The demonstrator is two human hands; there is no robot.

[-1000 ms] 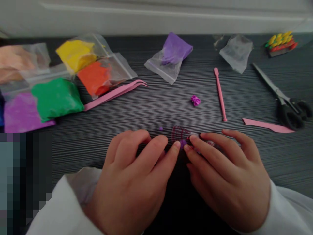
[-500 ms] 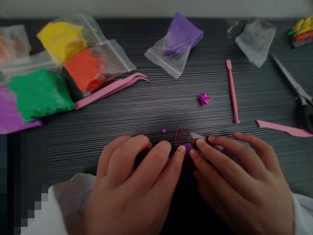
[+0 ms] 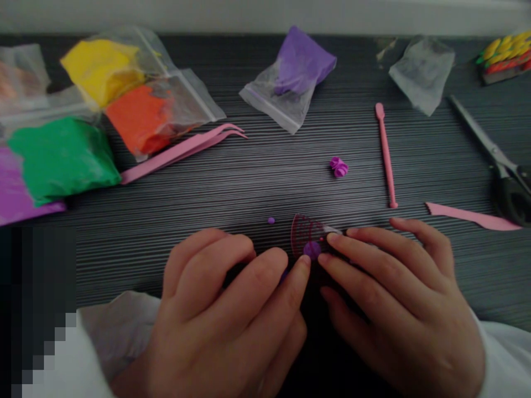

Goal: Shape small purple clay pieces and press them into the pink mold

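Note:
A clear fan-shaped plastic piece (image 3: 299, 228) with dark red markings lies on the dark table, and a flat purple clay disc (image 3: 312, 250) shows against it. My left hand (image 3: 232, 309) has one fingertip at the disc's lower edge. Its other fingers are curled, with a bit of purple just showing between them; how they grip it is hidden. My right hand (image 3: 398, 298) rests its outstretched fingertips on the plastic piece's narrow end, thumb apart below. A tiny purple clay ball (image 3: 271, 220) lies beyond my left hand. Farther off sits a small magenta clay rosette (image 3: 339, 167).
Pink tweezers (image 3: 182, 152) lie beside bags of green (image 3: 66, 157), orange (image 3: 143, 119) and yellow clay (image 3: 99, 69). A purple clay bag (image 3: 305, 61) is at the back. On the right are a pink stick tool (image 3: 386, 157), a pink knife (image 3: 473, 215) and scissors (image 3: 493, 149).
My left fingertip has shifted slightly down, so more of the purple disc shows. My right thumb is more visible. The whole view has shifted a little.

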